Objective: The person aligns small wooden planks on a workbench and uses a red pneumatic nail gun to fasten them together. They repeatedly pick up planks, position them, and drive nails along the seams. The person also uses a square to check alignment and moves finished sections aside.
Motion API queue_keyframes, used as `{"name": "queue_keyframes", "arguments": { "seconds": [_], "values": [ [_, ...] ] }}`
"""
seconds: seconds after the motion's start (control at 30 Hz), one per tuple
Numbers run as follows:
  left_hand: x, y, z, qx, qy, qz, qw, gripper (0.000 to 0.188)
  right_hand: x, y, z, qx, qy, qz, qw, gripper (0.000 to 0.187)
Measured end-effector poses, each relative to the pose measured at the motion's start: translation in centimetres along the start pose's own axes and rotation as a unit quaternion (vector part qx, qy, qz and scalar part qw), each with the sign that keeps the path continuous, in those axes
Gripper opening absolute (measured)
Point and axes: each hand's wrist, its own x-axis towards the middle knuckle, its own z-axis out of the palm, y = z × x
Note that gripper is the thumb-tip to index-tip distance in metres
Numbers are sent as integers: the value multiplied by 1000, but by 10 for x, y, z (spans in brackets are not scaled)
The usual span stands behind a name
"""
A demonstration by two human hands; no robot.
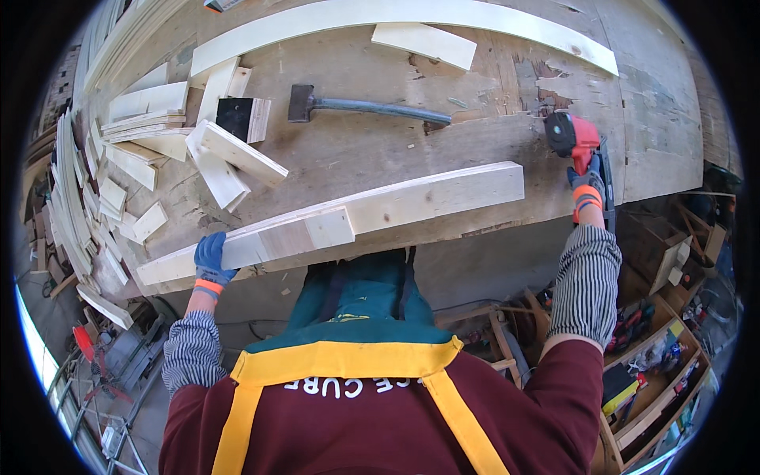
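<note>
My left hand (pixel 212 260), in a blue glove with an orange cuff, is closed over the left part of a long pale wooden board (pixel 443 192). The board lies along the near edge of the worktable, its right end farther from me. A shorter wooden piece (pixel 297 236) rests against its near side, just right of that hand. At the table's right side my right hand (pixel 587 180), gloved alike, grips a red and black nail gun (pixel 582 136) by its handle. The gun is apart from the board.
A hammer (pixel 372 106) lies mid-table on the plywood worktable (pixel 356 150). Offcuts (pixel 150 101) and a dark-faced block (pixel 234 119) crowd the left. A long curved strip (pixel 396 14) spans the far side. Below right stands a wooden tool box (pixel 657 404).
</note>
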Motion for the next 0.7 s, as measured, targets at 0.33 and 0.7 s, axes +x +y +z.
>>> {"name": "queue_keyframes", "arguments": {
  "seconds": [0.33,0.7],
  "values": [
    [124,215,-27,-100,50,23,993,79,-105,-16,57,368,181,-96,907,55],
    [189,288,8,-74,2,40,996,79,-171,-90,74,411,163,-156,883,37]
  ]
}}
